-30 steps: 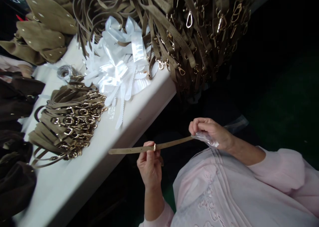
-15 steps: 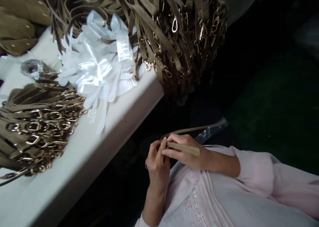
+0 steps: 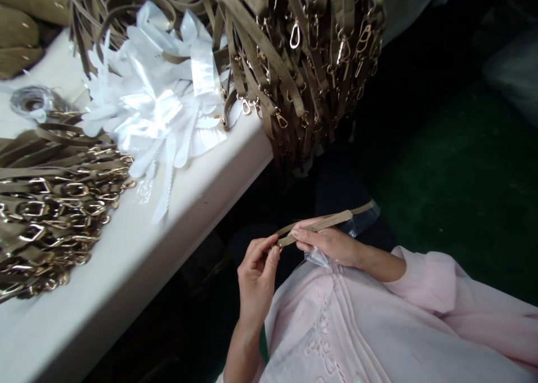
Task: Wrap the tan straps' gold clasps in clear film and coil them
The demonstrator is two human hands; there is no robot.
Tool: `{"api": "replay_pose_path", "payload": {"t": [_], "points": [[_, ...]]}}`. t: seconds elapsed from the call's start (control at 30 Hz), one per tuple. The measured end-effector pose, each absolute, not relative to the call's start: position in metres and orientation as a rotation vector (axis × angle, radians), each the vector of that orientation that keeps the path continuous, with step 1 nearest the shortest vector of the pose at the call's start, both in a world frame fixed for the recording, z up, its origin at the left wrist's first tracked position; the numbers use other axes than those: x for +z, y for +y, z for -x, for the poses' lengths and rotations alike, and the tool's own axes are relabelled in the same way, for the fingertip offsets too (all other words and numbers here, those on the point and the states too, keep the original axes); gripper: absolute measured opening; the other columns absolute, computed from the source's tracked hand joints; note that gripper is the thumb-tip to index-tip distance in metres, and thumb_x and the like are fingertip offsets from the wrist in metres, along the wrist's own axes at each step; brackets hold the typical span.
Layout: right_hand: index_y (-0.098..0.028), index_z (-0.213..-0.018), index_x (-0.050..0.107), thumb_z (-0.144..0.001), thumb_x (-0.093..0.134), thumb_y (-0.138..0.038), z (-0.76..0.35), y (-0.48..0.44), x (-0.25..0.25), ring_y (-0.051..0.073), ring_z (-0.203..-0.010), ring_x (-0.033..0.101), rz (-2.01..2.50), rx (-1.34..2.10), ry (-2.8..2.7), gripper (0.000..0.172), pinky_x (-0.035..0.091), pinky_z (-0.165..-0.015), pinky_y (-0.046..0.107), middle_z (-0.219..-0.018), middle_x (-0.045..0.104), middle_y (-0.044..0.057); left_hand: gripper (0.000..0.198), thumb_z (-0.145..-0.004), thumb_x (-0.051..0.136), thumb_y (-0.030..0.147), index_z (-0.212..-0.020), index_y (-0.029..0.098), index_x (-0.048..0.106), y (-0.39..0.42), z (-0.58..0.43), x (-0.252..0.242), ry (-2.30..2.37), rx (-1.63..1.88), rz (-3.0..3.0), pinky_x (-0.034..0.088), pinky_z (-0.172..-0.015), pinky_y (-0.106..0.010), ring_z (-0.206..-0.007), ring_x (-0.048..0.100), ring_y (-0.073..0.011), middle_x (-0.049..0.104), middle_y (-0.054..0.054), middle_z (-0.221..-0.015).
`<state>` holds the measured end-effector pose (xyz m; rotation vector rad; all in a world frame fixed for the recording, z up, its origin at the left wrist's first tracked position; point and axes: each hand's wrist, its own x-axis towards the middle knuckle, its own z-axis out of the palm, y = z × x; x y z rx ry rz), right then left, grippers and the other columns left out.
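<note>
A narrow tan strap (image 3: 328,222) stretches between my two hands, above the lap. My left hand (image 3: 257,276) pinches its near end, by a small metal piece (image 3: 280,246), between thumb and fingers. Closed on the strap farther along, my right hand (image 3: 330,243) has its thumb on top. The strap's flat end points away to the upper right, and another thin length runs behind it. Clear plastic (image 3: 318,256) shows under my right hand, with more plastic (image 3: 365,219) around the far length.
On the white table (image 3: 210,203) lie a pile of straps with gold clasps (image 3: 54,203), white plastic pieces (image 3: 155,102), a clear roll (image 3: 36,101) and tan pieces (image 3: 33,7). Many straps with gold hooks (image 3: 294,63) hang over the table's corner. Green floor (image 3: 454,158) lies at the right.
My hands have moved slightly apart. The strap's flat end has swung up and away, and more of the strap shows. Plastic now shows beneath my right hand. The view has shifted slightly.
</note>
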<state>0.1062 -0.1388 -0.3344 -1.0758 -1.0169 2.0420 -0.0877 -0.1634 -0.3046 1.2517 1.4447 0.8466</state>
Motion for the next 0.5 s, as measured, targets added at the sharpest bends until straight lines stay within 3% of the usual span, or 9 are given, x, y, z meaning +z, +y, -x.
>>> {"api": "replay_pose_path", "payload": {"t": [0.23,0.5], "points": [[-0.015,-0.074,0.061,-0.095,0.049,-0.049,-0.101,-0.139,-0.331,0.009,-0.056,0.045,1.131,1.766,-1.31,0.042,0.035,-0.056,0.023,-0.061,0.052,-0.001,0.02,-0.081,0.073,0.03,-0.099,0.021,0.074,-0.161,0.09,-0.307,1.444,0.825,-1.107,0.05,-0.069,-0.024,-0.077,0.058,-0.0142,0.064,-0.005,-0.093],[-0.015,-0.086,0.067,-0.096,0.048,-0.04,-0.095,-0.146,-0.328,0.01,-0.06,0.049,1.19,1.63,-1.422,0.033,0.038,-0.059,0.023,-0.064,0.055,-0.001,0.019,-0.078,0.075,0.029,-0.095,0.02,0.075,-0.159,0.089,-0.306,1.494,0.8,-1.127,0.05,-0.067,-0.023,-0.078,0.06,-0.0153,0.065,-0.005,-0.088]]}}
